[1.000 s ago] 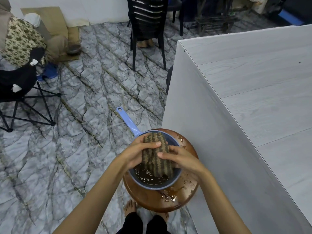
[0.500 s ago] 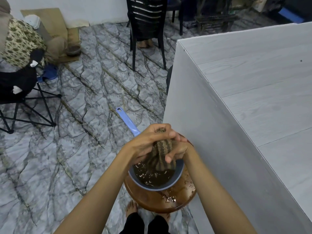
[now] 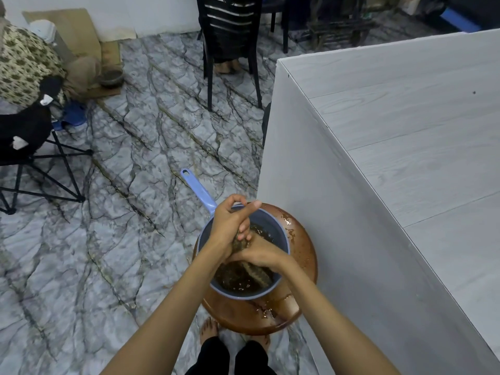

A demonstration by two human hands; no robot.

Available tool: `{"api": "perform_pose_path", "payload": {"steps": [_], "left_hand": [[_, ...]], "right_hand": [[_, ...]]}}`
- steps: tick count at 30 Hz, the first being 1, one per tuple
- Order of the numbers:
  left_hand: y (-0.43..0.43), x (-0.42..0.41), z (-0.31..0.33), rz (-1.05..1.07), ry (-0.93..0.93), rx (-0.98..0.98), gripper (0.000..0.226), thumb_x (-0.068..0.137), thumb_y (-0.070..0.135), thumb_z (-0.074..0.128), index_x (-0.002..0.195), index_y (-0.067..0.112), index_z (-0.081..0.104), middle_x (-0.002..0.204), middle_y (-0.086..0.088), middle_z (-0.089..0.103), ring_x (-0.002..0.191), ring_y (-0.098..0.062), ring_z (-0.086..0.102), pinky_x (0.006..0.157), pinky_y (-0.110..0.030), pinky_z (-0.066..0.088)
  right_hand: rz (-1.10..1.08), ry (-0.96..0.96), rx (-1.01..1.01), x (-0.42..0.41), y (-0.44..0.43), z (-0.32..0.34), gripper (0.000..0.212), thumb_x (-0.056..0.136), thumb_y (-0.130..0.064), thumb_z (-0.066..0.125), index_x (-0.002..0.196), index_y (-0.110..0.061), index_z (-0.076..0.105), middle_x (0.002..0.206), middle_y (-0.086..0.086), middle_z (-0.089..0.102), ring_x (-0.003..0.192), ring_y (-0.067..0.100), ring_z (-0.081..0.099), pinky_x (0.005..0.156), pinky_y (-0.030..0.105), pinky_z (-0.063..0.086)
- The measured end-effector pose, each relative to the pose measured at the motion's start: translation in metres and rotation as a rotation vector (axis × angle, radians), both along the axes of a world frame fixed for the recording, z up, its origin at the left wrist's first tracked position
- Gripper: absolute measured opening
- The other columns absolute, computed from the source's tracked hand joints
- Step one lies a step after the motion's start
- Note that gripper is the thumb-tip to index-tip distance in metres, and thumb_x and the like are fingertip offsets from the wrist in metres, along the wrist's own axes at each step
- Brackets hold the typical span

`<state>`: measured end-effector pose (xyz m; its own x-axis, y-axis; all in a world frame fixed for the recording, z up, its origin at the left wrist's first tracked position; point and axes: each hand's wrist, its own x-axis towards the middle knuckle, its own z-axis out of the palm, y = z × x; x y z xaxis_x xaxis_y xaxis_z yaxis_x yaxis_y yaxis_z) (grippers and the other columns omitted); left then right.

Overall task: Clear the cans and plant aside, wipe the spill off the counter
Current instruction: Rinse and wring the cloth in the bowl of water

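A brown striped cloth [image 3: 260, 274] is twisted into a rope over a blue scoop bowl [image 3: 285, 239] of dark water. My left hand [image 3: 230, 226] grips its upper end and my right hand [image 3: 259, 254] grips it lower down, thumb across the left hand's fingers. The cloth's lower end hangs into the water. The bowl stands on a round brown stool [image 3: 305, 269] wet with splashes, against the side of the grey counter [image 3: 405, 136]. No cans or plant are in view.
The bowl's blue handle [image 3: 197, 189] points up-left over the marble floor [image 3: 121, 212]. A black folding chair [image 3: 32, 147] stands at the left and a black chair [image 3: 230, 36] at the back. My bare feet [image 3: 209, 327] are below the stool.
Both hands lifted the flat cloth out of the bowl, bunched it and twisted it. My right hand has dropped below the left along the cloth.
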<state>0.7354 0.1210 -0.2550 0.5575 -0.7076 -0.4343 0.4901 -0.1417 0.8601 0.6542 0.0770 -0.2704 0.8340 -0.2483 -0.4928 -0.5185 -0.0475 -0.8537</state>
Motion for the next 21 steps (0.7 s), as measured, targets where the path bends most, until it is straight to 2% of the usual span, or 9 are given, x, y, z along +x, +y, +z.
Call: {"api": "perform_pose_path", "payload": {"steps": [3, 7, 10, 14, 16, 18, 20, 21], "left_hand": [[0.000, -0.002, -0.005, 0.112, -0.021, 0.082, 0.025, 0.085, 0.013, 0.064, 0.074, 0.017, 0.042, 0.029, 0.004, 0.030, 0.024, -0.011, 0.022, 0.034, -0.017, 0.025], [-0.003, -0.002, -0.010, 0.268, -0.007, 0.156, 0.024, 0.088, 0.011, 0.060, 0.076, 0.016, 0.040, 0.028, 0.005, 0.033, 0.022, -0.011, 0.024, 0.030, -0.016, 0.024], [-0.006, -0.003, -0.016, 0.365, -0.022, 0.225, 0.024, 0.089, 0.012, 0.059, 0.076, 0.016, 0.039, 0.031, 0.003, 0.037, 0.022, -0.010, 0.026, 0.030, -0.017, 0.024], [-0.010, -0.003, -0.019, 0.413, -0.065, 0.279, 0.024, 0.090, 0.014, 0.056, 0.075, 0.017, 0.038, 0.045, -0.006, 0.041, 0.021, -0.009, 0.029, 0.031, -0.019, 0.026], [-0.011, -0.002, -0.014, 0.374, -0.062, 0.245, 0.021, 0.091, 0.016, 0.055, 0.079, 0.015, 0.038, 0.042, -0.004, 0.043, 0.023, -0.010, 0.032, 0.033, -0.021, 0.030], [-0.012, -0.003, -0.002, 0.256, -0.066, 0.187, 0.019, 0.092, 0.023, 0.055, 0.084, 0.011, 0.042, 0.043, 0.001, 0.050, 0.032, -0.009, 0.043, 0.038, -0.023, 0.040], [-0.008, 0.000, 0.014, 0.038, -0.091, 0.158, 0.024, 0.091, 0.035, 0.053, 0.084, 0.012, 0.051, 0.069, -0.001, 0.062, 0.061, -0.008, 0.058, 0.059, -0.020, 0.049], [-0.003, 0.002, 0.023, -0.090, -0.076, 0.125, 0.028, 0.088, 0.043, 0.052, 0.088, 0.015, 0.055, 0.086, -0.001, 0.063, 0.079, -0.008, 0.060, 0.071, -0.020, 0.049]], "right_hand": [[-0.116, 0.028, -0.147, 0.002, 0.010, -0.013, 0.017, 0.073, -0.005, 0.069, 0.076, -0.016, 0.057, 0.082, 0.003, 0.062, 0.092, 0.024, 0.062, 0.090, 0.040, 0.051], [-0.248, 0.109, -0.345, 0.005, 0.025, -0.019, 0.011, 0.080, -0.015, 0.055, 0.070, -0.014, 0.053, 0.075, 0.009, 0.063, 0.080, 0.032, 0.063, 0.071, 0.041, 0.049], [-0.301, 0.122, -0.449, 0.005, 0.033, -0.019, 0.014, 0.083, -0.020, 0.052, 0.076, -0.012, 0.060, 0.085, 0.014, 0.069, 0.082, 0.034, 0.064, 0.069, 0.039, 0.050], [-0.317, 0.162, -0.573, 0.004, 0.036, -0.014, 0.018, 0.086, -0.020, 0.052, 0.087, -0.007, 0.065, 0.091, 0.015, 0.070, 0.086, 0.033, 0.065, 0.069, 0.036, 0.048], [-0.314, 0.130, -0.507, 0.004, 0.031, -0.009, 0.018, 0.086, -0.018, 0.052, 0.084, -0.005, 0.065, 0.088, 0.016, 0.070, 0.082, 0.033, 0.065, 0.072, 0.040, 0.053], [-0.277, 0.020, -0.305, 0.004, 0.020, -0.004, 0.013, 0.083, -0.014, 0.056, 0.084, -0.003, 0.064, 0.087, 0.018, 0.069, 0.083, 0.033, 0.065, 0.079, 0.048, 0.053], [-0.212, -0.055, -0.105, 0.001, 0.009, 0.008, 0.011, 0.079, -0.009, 0.063, 0.090, -0.007, 0.065, 0.092, 0.014, 0.070, 0.089, 0.027, 0.065, 0.087, 0.043, 0.052], [-0.183, -0.074, -0.011, -0.002, 0.004, 0.014, 0.010, 0.078, -0.007, 0.065, 0.087, -0.011, 0.065, 0.086, 0.008, 0.070, 0.085, 0.021, 0.066, 0.085, 0.037, 0.053]]}}
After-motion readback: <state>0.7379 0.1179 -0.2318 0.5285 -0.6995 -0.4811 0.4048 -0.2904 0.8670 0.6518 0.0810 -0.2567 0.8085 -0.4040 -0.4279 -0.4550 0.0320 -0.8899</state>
